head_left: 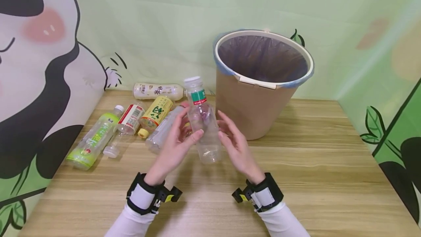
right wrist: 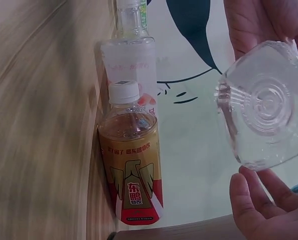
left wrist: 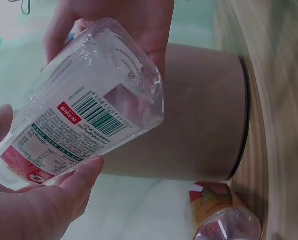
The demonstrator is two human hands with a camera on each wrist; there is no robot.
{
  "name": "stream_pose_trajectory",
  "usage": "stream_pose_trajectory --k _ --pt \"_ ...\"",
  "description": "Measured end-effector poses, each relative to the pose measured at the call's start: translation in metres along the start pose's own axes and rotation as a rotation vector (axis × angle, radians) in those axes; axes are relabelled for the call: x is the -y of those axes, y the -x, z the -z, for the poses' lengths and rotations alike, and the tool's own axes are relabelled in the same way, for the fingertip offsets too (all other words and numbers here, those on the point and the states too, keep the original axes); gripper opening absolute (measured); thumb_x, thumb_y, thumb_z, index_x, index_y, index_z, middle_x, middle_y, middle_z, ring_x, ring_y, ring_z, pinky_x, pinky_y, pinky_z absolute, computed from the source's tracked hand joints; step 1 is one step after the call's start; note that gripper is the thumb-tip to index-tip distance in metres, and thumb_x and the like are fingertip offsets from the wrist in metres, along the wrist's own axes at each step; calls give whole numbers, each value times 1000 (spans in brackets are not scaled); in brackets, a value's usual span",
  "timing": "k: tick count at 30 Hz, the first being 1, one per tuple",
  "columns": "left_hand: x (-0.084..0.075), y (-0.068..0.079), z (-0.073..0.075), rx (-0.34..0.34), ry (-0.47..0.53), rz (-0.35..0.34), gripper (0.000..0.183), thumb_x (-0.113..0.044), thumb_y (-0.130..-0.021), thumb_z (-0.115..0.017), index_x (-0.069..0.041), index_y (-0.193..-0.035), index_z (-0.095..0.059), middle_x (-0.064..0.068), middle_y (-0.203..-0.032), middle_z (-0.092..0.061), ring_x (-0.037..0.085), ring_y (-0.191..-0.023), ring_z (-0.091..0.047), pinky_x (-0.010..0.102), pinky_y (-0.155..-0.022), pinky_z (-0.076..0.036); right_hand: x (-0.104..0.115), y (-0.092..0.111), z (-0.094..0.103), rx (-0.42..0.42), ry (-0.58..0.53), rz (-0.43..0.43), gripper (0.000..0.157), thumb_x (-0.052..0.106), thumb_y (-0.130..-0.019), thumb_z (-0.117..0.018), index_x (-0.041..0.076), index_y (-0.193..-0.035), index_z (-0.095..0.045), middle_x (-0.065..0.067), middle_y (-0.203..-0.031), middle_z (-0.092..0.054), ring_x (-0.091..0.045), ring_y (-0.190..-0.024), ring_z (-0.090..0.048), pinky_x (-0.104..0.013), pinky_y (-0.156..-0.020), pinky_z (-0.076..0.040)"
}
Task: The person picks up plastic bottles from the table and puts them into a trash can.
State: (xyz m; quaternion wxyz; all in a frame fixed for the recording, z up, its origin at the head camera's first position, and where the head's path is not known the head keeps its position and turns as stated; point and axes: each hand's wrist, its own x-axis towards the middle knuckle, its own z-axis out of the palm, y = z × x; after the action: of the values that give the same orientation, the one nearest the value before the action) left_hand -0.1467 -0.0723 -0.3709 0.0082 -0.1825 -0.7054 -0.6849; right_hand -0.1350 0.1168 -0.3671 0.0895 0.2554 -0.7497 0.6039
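A clear plastic bottle [head_left: 208, 134] with a green and red neck label and a whitish top leans slightly left above the table. My left hand [head_left: 175, 143] holds it, thumb on the near side and fingers behind. My right hand [head_left: 237, 145] is at the bottle's right side, its fingers loosely bent; the fingertips [right wrist: 239, 187] appear to touch the bottle in the right wrist view. A barcode label [left wrist: 96, 117] faces the left wrist camera. In the right wrist view, an amber bottle [right wrist: 133, 165] with a gold and red label lies on the table.
A brown bin [head_left: 253, 109] with a bag liner stands behind my right hand. To the left lie a green-labelled bottle [head_left: 95, 142], a red-and-white-labelled bottle [head_left: 131, 118], a yellow-labelled bottle [head_left: 158, 111], a translucent bottle [head_left: 161, 131] and a cream bottle [head_left: 158, 91].
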Motion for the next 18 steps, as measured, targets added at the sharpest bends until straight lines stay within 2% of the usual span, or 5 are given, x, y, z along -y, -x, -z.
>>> stream_pose_trajectory --k 2,7,9,14,18 --pt "1 0 -4 1 6 -1 67 -18 -92 -61 -24 -148 -24 7 -140 -38 30 -120 -47 46 -97 -45 -1 0 -1 25 -14 5 56 -3 -95 -45 -1 -147 -26 -27 -134 -45 -37 -117 -50 -48 -95 -47" --pt "4 0 -13 -6 -8 -33 67 -14 -94 -57 -21 -150 -21 9 -146 -32 33 -122 -47 44 -96 -46 -2 1 -2 67 -53 -9 67 -4 -92 -48 3 -151 -16 -20 -151 -26 -37 -128 -41 -50 -98 -43" --pt "1 0 -16 -14 -43 -48 67 -12 -94 -56 -17 -151 -20 12 -149 -30 35 -122 -46 45 -98 -45 -3 1 -3 65 -48 -13 70 -4 -92 -49 5 -152 -13 -17 -155 -20 -36 -131 -37 -51 -100 -41" --pt "-18 5 -18 -11 -186 -68 66 -12 -95 -56 -5 -150 -20 20 -147 -33 36 -121 -47 44 -98 -45 -3 1 -3 62 -39 -16 71 -3 -92 -50 5 -152 -13 -16 -155 -21 -37 -129 -39 -52 -97 -43" --pt "-27 7 -17 20 -266 -79 65 -15 -96 -53 -3 -150 -18 21 -147 -32 34 -122 -47 41 -96 -46 -3 1 -3 74 -45 -15 71 -3 -92 -50 4 -152 -12 -17 -155 -19 -38 -129 -38 -51 -97 -43"
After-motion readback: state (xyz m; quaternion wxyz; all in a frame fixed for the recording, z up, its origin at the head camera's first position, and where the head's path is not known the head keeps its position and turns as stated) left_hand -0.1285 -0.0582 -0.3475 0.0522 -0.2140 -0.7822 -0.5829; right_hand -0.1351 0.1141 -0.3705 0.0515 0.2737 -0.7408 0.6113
